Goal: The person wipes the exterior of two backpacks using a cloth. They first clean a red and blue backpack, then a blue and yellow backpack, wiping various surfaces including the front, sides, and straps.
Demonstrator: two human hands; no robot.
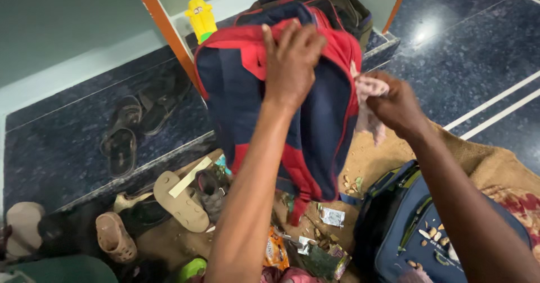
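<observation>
A red and navy backpack (247, 92) hangs in the air in front of me, held up by my left hand (291, 64), which grips its top edge. My right hand (396, 106) is at the bag's right side, closed on a pale pink crumpled cloth (368, 114) that hangs against the bag. Below the bag lie wrappers, bits of paper and small scraps (326, 235) on the brown mat (377, 165).
A blue bag (405, 227) with scraps on top lies at lower right. Sandals and slippers (180, 198) crowd the floor at lower left, more sandals (126, 131) on the dark step. A yellow toy (201, 17) and a dark bag (337, 2) sit behind the backpack.
</observation>
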